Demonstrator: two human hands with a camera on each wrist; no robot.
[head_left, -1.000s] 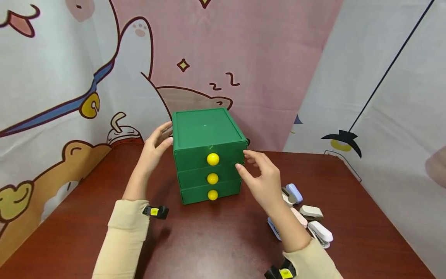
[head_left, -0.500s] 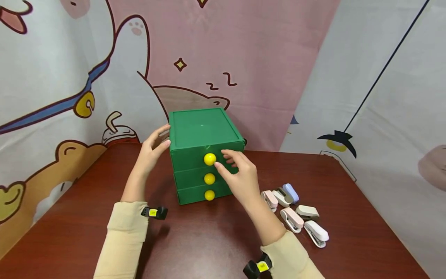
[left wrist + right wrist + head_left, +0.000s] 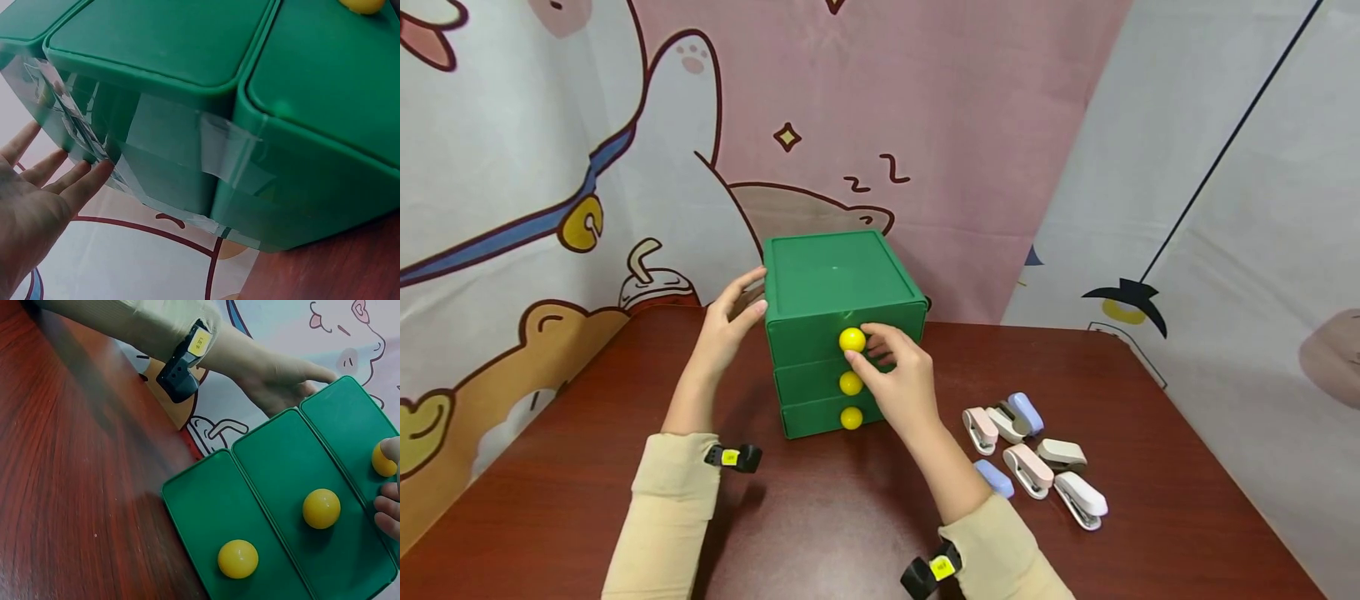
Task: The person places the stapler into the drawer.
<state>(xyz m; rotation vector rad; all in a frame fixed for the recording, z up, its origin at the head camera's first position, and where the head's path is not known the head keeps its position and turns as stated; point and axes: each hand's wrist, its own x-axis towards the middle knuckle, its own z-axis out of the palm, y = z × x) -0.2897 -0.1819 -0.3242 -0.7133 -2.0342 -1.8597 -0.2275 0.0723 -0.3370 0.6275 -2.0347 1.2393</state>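
Note:
A green three-drawer box (image 3: 835,271) stands on the table, each drawer front bearing a round yellow knob. My right hand (image 3: 901,379) pinches the top knob (image 3: 852,339) between thumb and fingers. Below it are the middle knob (image 3: 851,383) and the bottom knob (image 3: 851,418). All three drawers sit closed. My left hand (image 3: 727,327) is at the box's left side, fingers extended. In the left wrist view, the fingertips of the left hand (image 3: 47,194) rest against that side wall, where clear tape (image 3: 169,144) runs across the drawers.
Several small staplers lie on the brown table (image 3: 850,517) to the right, among them a pink stapler (image 3: 1028,472), a white stapler (image 3: 1081,500) and a blue stapler (image 3: 994,478) close to my right forearm. A cartoon-printed cloth (image 3: 970,150) hangs behind the box.
My right hand has moved left from the box's right edge across the front to the top knob, and its fingers have closed on it. The left hand has stayed at the side.

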